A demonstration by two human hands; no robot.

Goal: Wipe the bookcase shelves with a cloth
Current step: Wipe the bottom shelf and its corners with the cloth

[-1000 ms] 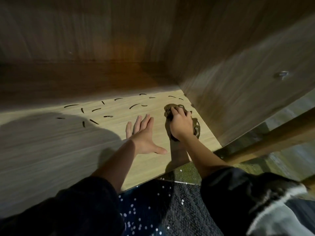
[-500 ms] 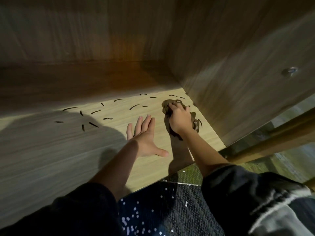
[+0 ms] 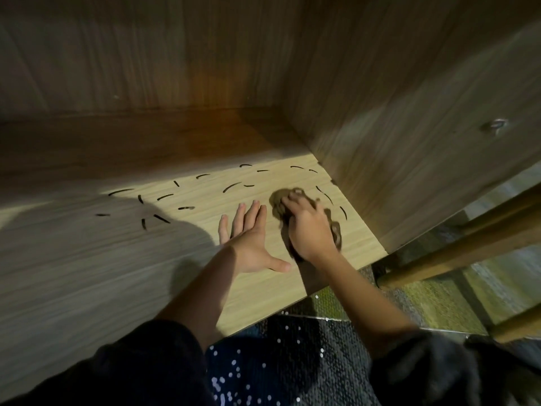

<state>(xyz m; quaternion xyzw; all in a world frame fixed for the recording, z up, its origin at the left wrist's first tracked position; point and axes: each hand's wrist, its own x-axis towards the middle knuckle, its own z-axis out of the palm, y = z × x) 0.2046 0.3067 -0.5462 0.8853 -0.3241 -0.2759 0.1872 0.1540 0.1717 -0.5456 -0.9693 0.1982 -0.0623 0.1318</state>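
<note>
A light wooden shelf (image 3: 102, 259) of the bookcase fills the lower left. Several short dark curved marks (image 3: 164, 197) are scattered across its lit back part. My right hand (image 3: 311, 230) lies on top of a crumpled brown cloth (image 3: 278, 200) near the shelf's right end, fingers curled over it and pressing it onto the wood. My left hand (image 3: 248, 241) rests flat on the shelf just left of the cloth, fingers straight and thumb spread. Most of the cloth is hidden under my right hand.
The bookcase's side panel (image 3: 409, 127) rises close to the right of the cloth, with a small metal fitting (image 3: 496, 124) on it. The back panel (image 3: 146, 54) stands behind. Round wooden bars (image 3: 468, 247) and a greenish floor lie to the right.
My right hand has slid the cloth slightly toward me and to the left along the shelf, baring dark marks by the side panel. My left hand has stayed flat in place.
</note>
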